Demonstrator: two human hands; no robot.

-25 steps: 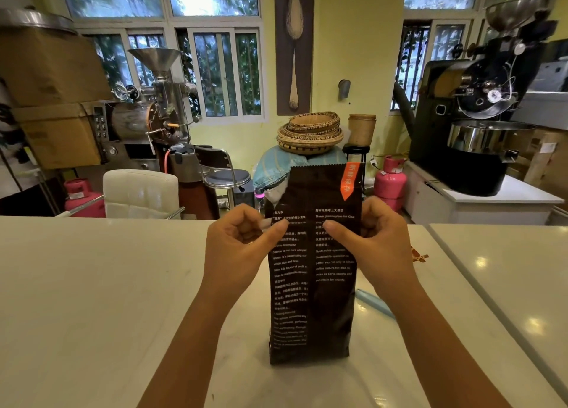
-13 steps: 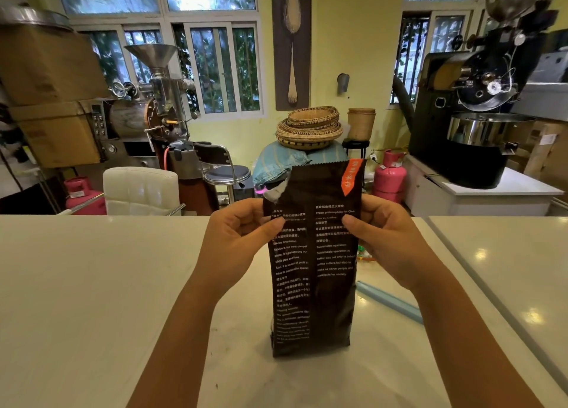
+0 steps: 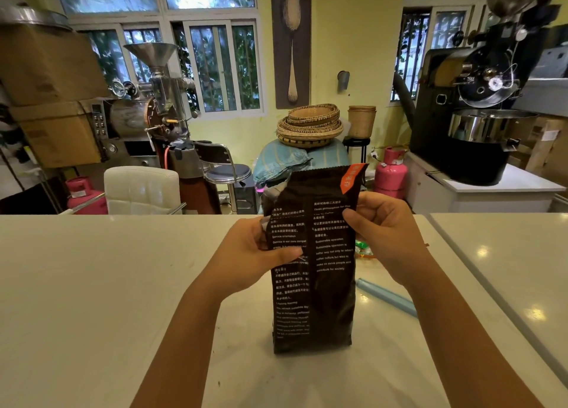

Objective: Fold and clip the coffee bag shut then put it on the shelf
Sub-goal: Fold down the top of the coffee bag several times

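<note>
A tall dark brown coffee bag (image 3: pixel 325 303) with white print and an orange corner tag stands upright on the white counter (image 3: pixel 92 284). My left hand (image 3: pixel 255 254) pinches its left edge below the top, thumb across the front. My right hand (image 3: pixel 387 232) grips the right edge a little higher. The bag's top left corner is crumpled and bent inward, showing silver lining. A light blue clip stick (image 3: pixel 387 297) lies on the counter to the right of the bag, partly hidden by my right forearm.
A small green and white wrapper (image 3: pixel 362 249) lies behind the bag's right side. A counter seam (image 3: pixel 479 284) runs along the right. Beyond the counter stand a white chair (image 3: pixel 141 189), a stool, coffee roasters, pink gas cylinders and stacked baskets.
My left hand slid down the bag's left edge and the top left corner has crumpled inward. My right hand shifted outward to the right edge. The bag stays standing.
</note>
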